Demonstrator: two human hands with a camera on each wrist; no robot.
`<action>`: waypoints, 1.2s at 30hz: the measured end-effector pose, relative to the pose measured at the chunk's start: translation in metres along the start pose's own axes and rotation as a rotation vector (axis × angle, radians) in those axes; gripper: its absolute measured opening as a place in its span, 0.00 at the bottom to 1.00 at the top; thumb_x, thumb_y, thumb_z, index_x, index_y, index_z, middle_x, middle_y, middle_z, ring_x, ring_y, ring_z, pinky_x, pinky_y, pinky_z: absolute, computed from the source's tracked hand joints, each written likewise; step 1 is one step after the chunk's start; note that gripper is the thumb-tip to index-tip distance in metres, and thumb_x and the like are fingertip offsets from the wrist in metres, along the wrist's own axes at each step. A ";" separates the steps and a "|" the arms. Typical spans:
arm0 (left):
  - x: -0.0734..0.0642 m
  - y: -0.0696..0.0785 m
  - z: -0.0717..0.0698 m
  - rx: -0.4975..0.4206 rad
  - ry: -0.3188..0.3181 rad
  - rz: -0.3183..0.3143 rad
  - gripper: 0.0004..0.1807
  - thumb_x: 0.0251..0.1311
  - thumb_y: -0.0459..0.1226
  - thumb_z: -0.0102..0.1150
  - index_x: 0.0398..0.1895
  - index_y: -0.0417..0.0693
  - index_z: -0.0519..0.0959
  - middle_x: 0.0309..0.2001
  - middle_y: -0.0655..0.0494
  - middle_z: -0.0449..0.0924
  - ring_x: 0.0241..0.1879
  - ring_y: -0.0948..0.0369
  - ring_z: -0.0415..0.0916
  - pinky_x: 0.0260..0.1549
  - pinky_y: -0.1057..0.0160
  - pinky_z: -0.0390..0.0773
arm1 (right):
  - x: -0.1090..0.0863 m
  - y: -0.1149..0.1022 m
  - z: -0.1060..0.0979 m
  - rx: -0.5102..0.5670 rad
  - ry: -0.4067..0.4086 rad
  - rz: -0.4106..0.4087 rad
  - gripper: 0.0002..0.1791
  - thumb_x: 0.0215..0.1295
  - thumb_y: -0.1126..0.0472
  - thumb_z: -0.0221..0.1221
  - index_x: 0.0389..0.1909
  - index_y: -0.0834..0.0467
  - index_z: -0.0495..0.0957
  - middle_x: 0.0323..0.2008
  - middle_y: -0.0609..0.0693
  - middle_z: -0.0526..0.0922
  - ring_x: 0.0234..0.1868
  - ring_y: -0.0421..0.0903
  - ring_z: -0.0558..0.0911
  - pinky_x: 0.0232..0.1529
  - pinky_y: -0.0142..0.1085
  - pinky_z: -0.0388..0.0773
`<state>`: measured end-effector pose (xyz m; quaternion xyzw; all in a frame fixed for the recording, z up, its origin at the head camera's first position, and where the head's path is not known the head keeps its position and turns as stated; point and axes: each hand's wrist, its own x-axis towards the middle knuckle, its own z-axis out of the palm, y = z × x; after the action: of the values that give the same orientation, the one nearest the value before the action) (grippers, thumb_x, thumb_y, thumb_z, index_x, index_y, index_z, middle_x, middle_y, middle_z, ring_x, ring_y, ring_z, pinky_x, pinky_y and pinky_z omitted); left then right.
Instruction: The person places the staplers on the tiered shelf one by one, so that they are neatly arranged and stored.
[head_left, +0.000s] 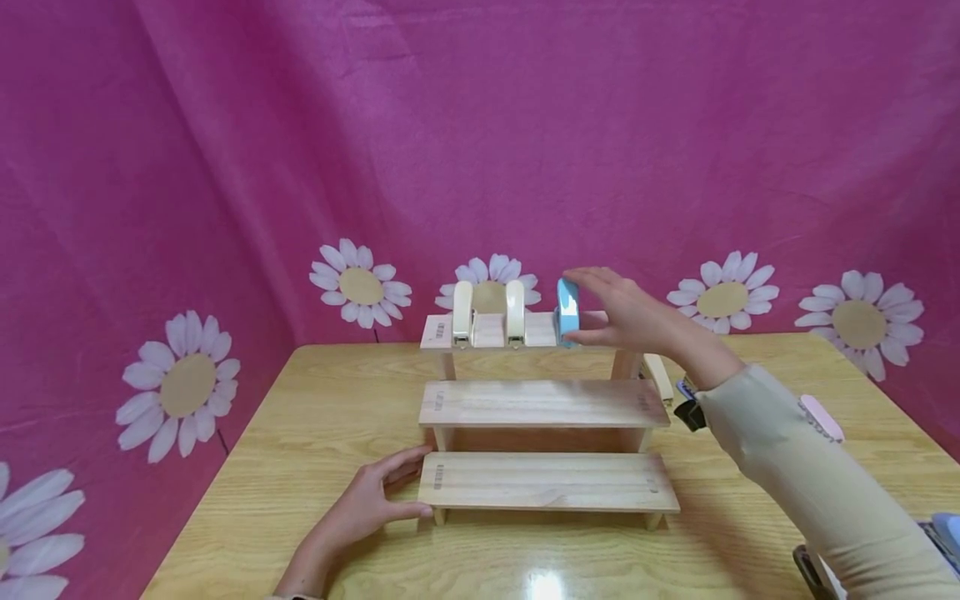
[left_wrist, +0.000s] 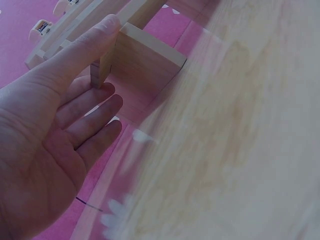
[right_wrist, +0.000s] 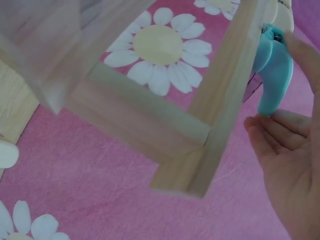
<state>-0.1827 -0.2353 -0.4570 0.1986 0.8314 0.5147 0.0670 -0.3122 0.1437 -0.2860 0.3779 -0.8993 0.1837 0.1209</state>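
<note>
A three-step wooden stand (head_left: 543, 404) stands on the table. On its top step are two cream staplers (head_left: 462, 312) (head_left: 515, 312), one at the left end and one near the middle. To the right of them, on the same step, a light blue stapler (head_left: 568, 310) points front to back. My right hand (head_left: 626, 312) pinches it lengthwise, thumb at the near end and fingertips at the far end; the right wrist view shows this blue stapler (right_wrist: 278, 80) from the side. My left hand (head_left: 375, 493) grips the bottom step's left end, its thumb (left_wrist: 95, 42) at the front edge.
Right of the stand lie another cream stapler (head_left: 658, 379), a black item (head_left: 690, 414) partly under my right arm, and a pink stapler (head_left: 822, 417). More items sit at the lower right edge (head_left: 813, 573). A pink cloth with daisies (head_left: 480, 150) hangs behind the table.
</note>
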 end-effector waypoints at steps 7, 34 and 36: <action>0.001 0.000 -0.001 0.008 -0.001 0.005 0.44 0.51 0.45 0.73 0.70 0.39 0.66 0.65 0.38 0.73 0.65 0.43 0.71 0.64 0.52 0.75 | -0.010 0.010 -0.004 0.046 0.054 0.070 0.48 0.54 0.50 0.72 0.72 0.62 0.60 0.71 0.63 0.64 0.71 0.64 0.64 0.69 0.68 0.63; 0.001 -0.002 0.000 0.005 0.002 0.002 0.43 0.51 0.44 0.73 0.70 0.40 0.67 0.65 0.39 0.73 0.65 0.45 0.71 0.64 0.56 0.76 | -0.103 0.096 0.021 0.106 0.295 0.162 0.33 0.61 0.62 0.65 0.67 0.64 0.68 0.60 0.63 0.76 0.57 0.60 0.76 0.59 0.39 0.75; 0.001 -0.003 0.000 0.006 0.003 0.004 0.43 0.51 0.45 0.73 0.70 0.40 0.67 0.65 0.39 0.73 0.65 0.46 0.71 0.64 0.57 0.76 | -0.106 0.102 0.025 0.102 0.262 0.181 0.33 0.61 0.62 0.65 0.66 0.65 0.67 0.60 0.64 0.76 0.57 0.63 0.76 0.56 0.54 0.75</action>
<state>-0.1843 -0.2357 -0.4595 0.1995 0.8327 0.5126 0.0641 -0.3152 0.2661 -0.3704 0.2739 -0.8957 0.2870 0.2008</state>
